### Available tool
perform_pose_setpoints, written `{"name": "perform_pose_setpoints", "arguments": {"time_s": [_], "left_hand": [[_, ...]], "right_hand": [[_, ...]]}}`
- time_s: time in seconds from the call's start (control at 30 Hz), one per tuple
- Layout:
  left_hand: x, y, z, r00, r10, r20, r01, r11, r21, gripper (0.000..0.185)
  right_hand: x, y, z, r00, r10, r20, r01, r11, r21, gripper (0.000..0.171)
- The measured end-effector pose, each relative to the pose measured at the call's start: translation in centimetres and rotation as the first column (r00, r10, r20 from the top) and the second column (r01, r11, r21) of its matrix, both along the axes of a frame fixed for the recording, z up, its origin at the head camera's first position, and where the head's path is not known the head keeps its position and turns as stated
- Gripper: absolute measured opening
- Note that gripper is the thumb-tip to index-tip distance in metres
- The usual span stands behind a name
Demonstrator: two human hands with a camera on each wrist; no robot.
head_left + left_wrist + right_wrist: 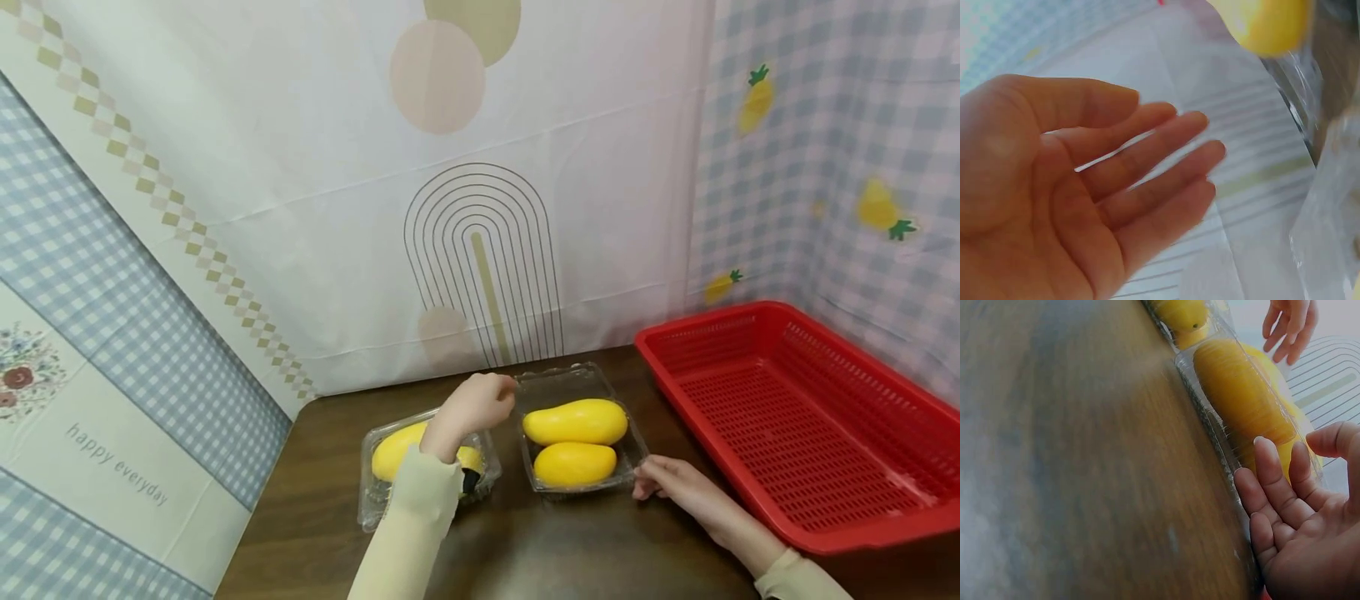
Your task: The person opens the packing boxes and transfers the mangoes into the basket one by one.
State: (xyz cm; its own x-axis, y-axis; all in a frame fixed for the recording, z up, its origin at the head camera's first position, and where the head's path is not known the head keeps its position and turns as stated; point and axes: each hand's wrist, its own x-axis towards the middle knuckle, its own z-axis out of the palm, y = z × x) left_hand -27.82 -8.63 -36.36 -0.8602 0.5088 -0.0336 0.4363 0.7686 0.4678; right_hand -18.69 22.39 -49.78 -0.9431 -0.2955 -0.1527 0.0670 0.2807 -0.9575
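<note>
Two yellow mangoes, a longer one (576,422) behind a shorter one (575,464), lie in a clear plastic box (632,477) with its lid (564,383) raised at the back. My left hand (474,408) hovers left of that lid; in the left wrist view its fingers are loosely bent with nothing in them. At the box's front right corner is my right hand (675,483), its fingertips (1260,450) right against the side wall. A second clear box (367,500), left, holds a yellow mango (397,450) and more yellow fruit, partly hidden by my left forearm.
A large red plastic basket (795,517) stands on the right, close beside my right forearm. Both boxes rest on a dark brown wooden table (315,483). A patterned cloth (315,283) hangs behind the table's back edge.
</note>
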Motion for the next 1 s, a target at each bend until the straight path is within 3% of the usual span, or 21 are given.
{"name": "perform_pose_setpoints", "arguments": {"time_s": [0.1, 0.23, 0.4, 0.53, 0.7, 1.0], "left_hand": [[1.5, 0.2, -0.3, 0.998, 0.001, 0.055, -0.008, 0.992, 0.128, 0.038], [3.6, 0.5, -1.9, 0.996, 0.023, 0.084, -0.044, 0.963, 0.268, 0.041], [5.6, 0.8, -4.6, 0.998, 0.058, 0.036, -0.066, 0.942, 0.330, 0.048], [6.9, 1.0, -6.0, 0.996, 0.065, 0.052, -0.080, 0.921, 0.381, 0.058], [7.6, 0.9, -7.3, 0.991, 0.099, 0.092, -0.128, 0.903, 0.410, 0.065], [7.4, 0.5, -8.7, 0.990, 0.129, 0.056, -0.141, 0.905, 0.402, 0.065]], "right_hand": [[0.0, -0.1, 0.1, 1.000, 0.002, 0.000, -0.002, 1.000, 0.000, 0.040], [-0.1, -0.2, 0.2, 1.000, 0.004, -0.005, -0.004, 1.000, 0.001, 0.041], [0.0, -0.3, 0.3, 1.000, -0.003, 0.004, 0.003, 1.000, 0.003, 0.039], [0.1, -0.3, 0.3, 1.000, -0.013, 0.007, 0.013, 1.000, 0.009, 0.038], [0.1, -0.3, 0.3, 1.000, -0.021, 0.008, 0.021, 1.000, 0.012, 0.038], [0.1, -0.2, 0.1, 1.000, -0.020, 0.013, 0.020, 1.000, 0.007, 0.037]]}}
